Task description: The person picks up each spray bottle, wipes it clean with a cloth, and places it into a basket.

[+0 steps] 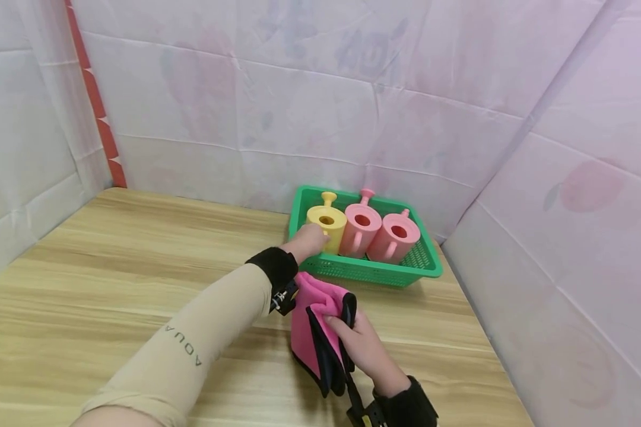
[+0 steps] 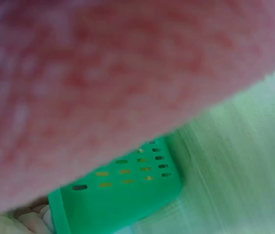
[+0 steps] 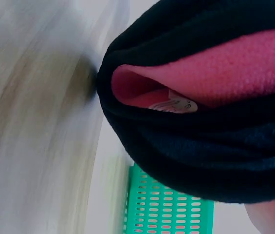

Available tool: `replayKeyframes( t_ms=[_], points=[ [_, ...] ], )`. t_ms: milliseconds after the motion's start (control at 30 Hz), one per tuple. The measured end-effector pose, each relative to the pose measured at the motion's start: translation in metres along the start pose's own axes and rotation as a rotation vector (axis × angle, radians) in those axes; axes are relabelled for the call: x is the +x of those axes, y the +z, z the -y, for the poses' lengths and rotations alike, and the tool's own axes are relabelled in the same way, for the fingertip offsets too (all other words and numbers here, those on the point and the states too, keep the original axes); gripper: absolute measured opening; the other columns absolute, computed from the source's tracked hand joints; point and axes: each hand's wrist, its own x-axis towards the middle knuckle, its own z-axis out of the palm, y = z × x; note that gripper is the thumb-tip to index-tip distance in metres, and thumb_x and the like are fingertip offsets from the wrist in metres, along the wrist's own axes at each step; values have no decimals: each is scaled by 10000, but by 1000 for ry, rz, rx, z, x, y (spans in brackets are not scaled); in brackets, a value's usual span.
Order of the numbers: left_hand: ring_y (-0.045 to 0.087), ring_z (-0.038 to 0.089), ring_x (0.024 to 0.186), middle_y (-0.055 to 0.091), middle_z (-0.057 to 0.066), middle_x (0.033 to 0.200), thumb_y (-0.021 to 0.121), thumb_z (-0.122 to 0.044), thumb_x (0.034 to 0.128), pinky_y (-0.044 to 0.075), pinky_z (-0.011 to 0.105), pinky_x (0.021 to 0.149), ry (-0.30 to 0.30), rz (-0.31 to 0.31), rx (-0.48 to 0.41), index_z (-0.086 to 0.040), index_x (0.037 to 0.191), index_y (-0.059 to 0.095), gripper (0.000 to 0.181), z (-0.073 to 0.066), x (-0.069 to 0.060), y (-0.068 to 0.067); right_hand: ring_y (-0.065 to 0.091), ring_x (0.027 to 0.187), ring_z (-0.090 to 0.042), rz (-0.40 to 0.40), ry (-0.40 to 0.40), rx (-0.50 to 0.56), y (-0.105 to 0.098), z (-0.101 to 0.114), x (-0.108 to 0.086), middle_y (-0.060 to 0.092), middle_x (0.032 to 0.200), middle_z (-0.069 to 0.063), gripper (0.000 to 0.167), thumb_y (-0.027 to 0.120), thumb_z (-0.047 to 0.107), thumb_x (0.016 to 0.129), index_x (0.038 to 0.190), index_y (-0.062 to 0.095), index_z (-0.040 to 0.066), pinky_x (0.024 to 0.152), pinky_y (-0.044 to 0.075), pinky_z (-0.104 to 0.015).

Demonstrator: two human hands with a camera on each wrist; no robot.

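In the head view a yellow watering can stands in a green basket, beside two pink watering cans. My left hand reaches over the basket's near left rim and grips the yellow can by its handle. Nearer to me, my right hand holds a folded pink cloth with black edging, thumb on its near side. The right wrist view shows the folds of this cloth up close, with a small white label inside. Blurred pink fabric covers much of the left wrist view.
The wood-grain table carries the basket near its back right corner. Pale sheeting hangs behind the table and along both sides. The cloth hangs just in front of the basket, close to the left wrist's camera.
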Motion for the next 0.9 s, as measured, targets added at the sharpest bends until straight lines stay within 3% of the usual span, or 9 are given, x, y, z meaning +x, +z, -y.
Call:
replayKeyframes(
  t_ms=[67,200,400,567,667,767,900],
  points=[
    [426,136,596,410,9,614,469,-275,984,354,238,599,20,-4,72,-89,638,462,393,-1,0,1,546,1056,-163,-3,3,4,0,-1,0,552,1234,-105,328,514,77,943,1268,504,34,895,443,-270],
    [462,155,661,461,25,680,515,-285,962,380,261,635,28,-39,116,-75,690,541,345,-1,-3,4,559,1004,-167,-23,27,13,-2,-3,-1,551,1192,-118,322,516,97,945,1259,498,27,861,463,-282],
    [467,147,620,448,-1,650,569,-333,928,380,265,575,53,-118,101,-106,714,555,313,6,-9,7,592,925,-176,-37,114,96,-5,-5,-1,565,1101,-125,306,497,153,957,1211,508,-17,801,493,-305],
    [417,129,559,396,-12,584,559,-295,939,342,247,533,177,-213,0,-102,638,499,363,18,-21,3,598,837,-183,-55,210,154,-7,-5,2,564,1013,-125,313,504,217,957,1162,504,-19,722,511,-331],
    [443,139,600,453,11,643,540,-273,951,371,255,565,227,-265,-91,-79,705,568,314,25,-31,0,595,799,-183,-92,246,162,-7,-5,5,566,968,-119,302,514,218,950,1145,501,-12,698,512,-340],
    [513,154,726,565,41,808,540,-267,950,440,281,664,225,-302,-174,-48,879,654,257,33,-39,-4,599,781,-184,-115,269,195,-6,-5,9,574,937,-110,320,521,231,944,1149,489,-13,693,510,-350],
    [546,188,853,600,86,975,540,-244,949,465,333,768,189,-326,-279,-21,1035,647,262,47,-44,-7,595,802,-167,-111,354,306,-5,-9,15,582,932,-73,389,531,326,934,1186,473,35,709,497,-350]
  ],
)
